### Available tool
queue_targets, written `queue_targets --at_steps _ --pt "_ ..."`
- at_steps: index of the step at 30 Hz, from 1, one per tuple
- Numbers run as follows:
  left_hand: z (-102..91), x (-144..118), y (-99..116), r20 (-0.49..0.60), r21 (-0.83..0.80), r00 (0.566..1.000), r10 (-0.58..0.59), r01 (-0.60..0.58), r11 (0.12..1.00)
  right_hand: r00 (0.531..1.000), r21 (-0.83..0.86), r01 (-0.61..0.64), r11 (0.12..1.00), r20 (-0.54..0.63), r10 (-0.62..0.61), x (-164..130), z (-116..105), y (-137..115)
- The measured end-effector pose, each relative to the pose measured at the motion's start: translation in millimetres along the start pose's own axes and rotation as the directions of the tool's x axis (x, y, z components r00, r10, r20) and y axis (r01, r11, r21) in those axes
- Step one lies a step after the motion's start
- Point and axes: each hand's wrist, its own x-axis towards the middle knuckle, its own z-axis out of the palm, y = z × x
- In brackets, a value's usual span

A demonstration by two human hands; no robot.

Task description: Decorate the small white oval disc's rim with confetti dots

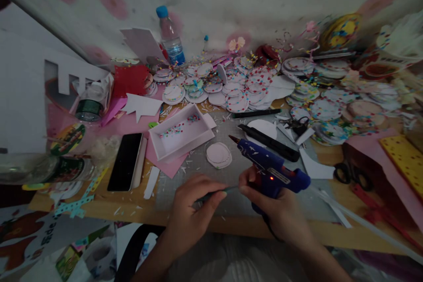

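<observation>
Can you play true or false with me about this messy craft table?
1. The right hand holds a blue glue gun. True.
2. The phone screen is lit up. False: it is dark.
3. The left hand pinches a thin stick. True.
4. The water bottle has a red cap. False: the cap is blue.
5. The white box is closed. False: it is open, with bits inside.
</observation>
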Motion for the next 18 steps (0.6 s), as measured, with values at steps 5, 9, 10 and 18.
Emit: queue_targets --at_steps 5,9,10,18 --pt "0.0 -0.1 0.1 -0.008 0.007 1.0 -0.005 0.005 1.0 0.999 -0.113 -0.015 0.993 -0.036 0.011 -1.9 1.9 -5.8" --pt "0.2 -0.6 0.4 -0.02 -0.01 1.0 -0.011 0.011 1.0 0.999 -0.155 -0.012 0.988 -0.052 0.004 -3.1 1.1 -6.1" --pt "0.4 -0.6 0.4 -0.023 -0.011 1.0 -0.015 0.015 1.0 0.999 -0.159 -0.013 0.987 -0.053 0.004 -3.2 0.8 -5.8" --pt "2.4 -1.6 -1.9 -0.021 0.028 0.996 -0.088 0.088 0.996 1.0 -0.157 0.005 0.988 -0.024 -0.008 -2.0 2.1 -3.3"
